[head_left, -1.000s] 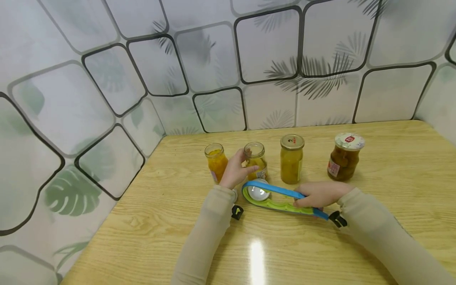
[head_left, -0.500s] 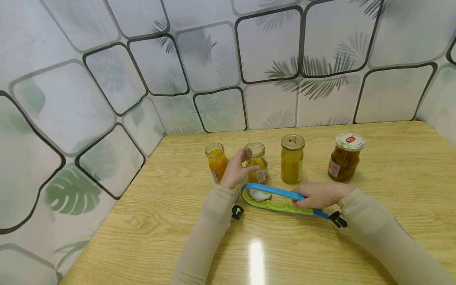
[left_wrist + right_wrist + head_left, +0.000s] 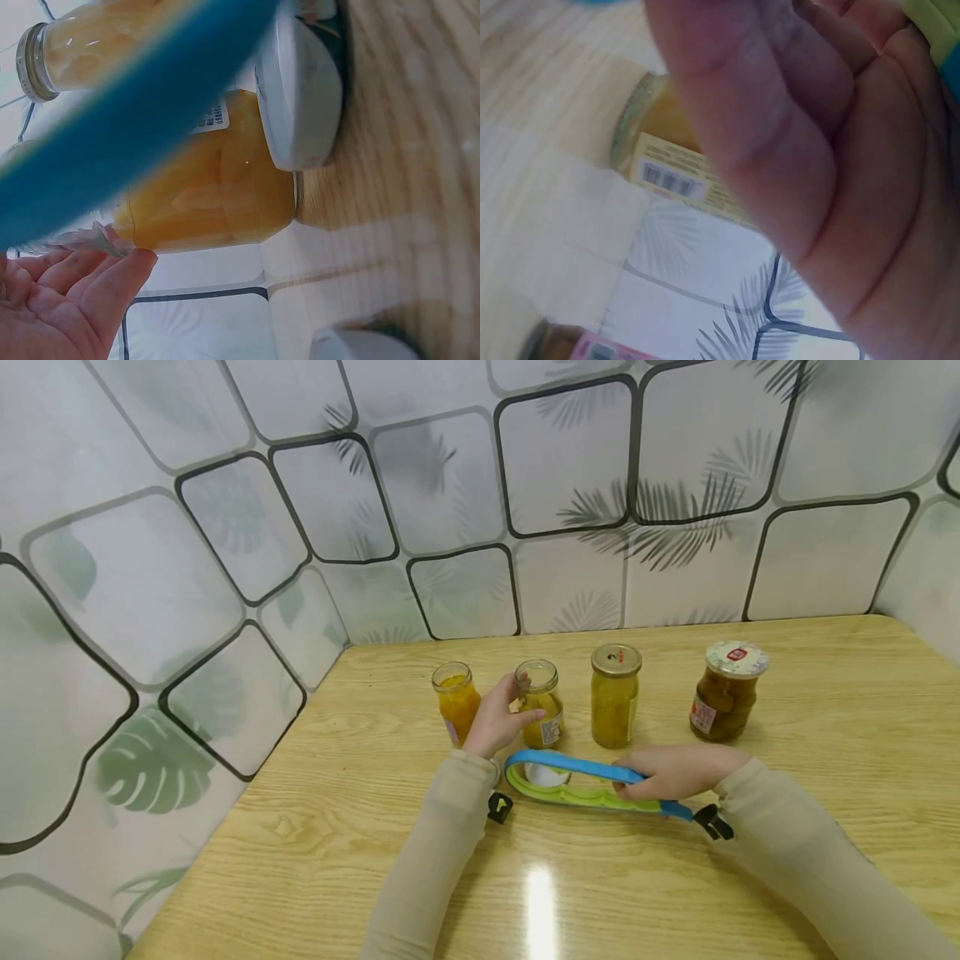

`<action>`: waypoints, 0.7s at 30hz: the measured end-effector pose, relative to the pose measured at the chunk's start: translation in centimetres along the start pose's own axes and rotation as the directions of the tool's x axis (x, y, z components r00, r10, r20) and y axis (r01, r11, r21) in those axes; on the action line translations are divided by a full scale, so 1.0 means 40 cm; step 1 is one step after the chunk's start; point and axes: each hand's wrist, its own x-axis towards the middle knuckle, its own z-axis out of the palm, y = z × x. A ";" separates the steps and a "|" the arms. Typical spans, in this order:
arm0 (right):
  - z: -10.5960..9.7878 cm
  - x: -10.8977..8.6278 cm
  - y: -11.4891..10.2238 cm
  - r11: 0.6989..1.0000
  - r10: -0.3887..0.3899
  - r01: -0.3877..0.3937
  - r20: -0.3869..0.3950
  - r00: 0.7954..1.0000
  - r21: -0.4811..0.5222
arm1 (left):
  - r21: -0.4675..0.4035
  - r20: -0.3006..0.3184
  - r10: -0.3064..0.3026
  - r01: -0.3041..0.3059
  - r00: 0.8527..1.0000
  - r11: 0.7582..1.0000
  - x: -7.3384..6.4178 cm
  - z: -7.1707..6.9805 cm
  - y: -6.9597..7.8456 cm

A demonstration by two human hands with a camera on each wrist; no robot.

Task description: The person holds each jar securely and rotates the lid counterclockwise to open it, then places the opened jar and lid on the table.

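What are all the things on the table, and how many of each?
Open jars: 2, clear glass with yellow fruit, the far-left one standing free, the second jar held.
Gold-lid jar: 1, yellow-green filling, middle of the row.
White-lid jar: 1, brown filling, right end.
White lid: 1, on the table inside the opener's loop.
Jar opener: 1, blue and green, before the jars.
Table: 1, light wood.
Wall: pale leaf-print panels.
Left hand: holds the second jar.
Right hand: grips the opener's handles.
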 end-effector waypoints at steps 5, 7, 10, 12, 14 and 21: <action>-0.020 -0.034 -0.017 1.000 0.020 -0.020 -0.042 0.999 -0.002 | -0.012 0.004 0.016 -0.016 1.000 1.000 0.001 0.000 -0.003; -0.031 -0.051 -0.025 0.998 0.007 -0.011 -0.078 0.997 -0.058 | -0.017 0.000 0.040 -0.040 0.999 0.999 0.000 0.000 -0.003; -0.048 -0.081 -0.040 0.990 -0.027 0.009 -0.133 0.991 -0.139 | -0.020 -0.014 0.071 -0.072 0.997 0.997 -0.001 0.000 -0.002; -0.056 -0.102 -0.048 0.982 -0.071 0.037 -0.179 0.981 -0.188 | -0.008 -0.026 0.070 -0.070 0.997 0.998 -0.001 0.002 0.000; -0.065 -0.124 -0.056 0.975 -0.094 0.042 -0.234 0.968 -0.219 | -0.015 -0.028 0.055 -0.055 0.998 0.998 -0.002 0.003 0.000; -0.092 -0.193 -0.061 0.965 -0.066 -0.054 -0.436 0.897 -0.256 | -0.013 -0.003 0.009 -0.009 1.000 1.000 0.002 0.008 -0.002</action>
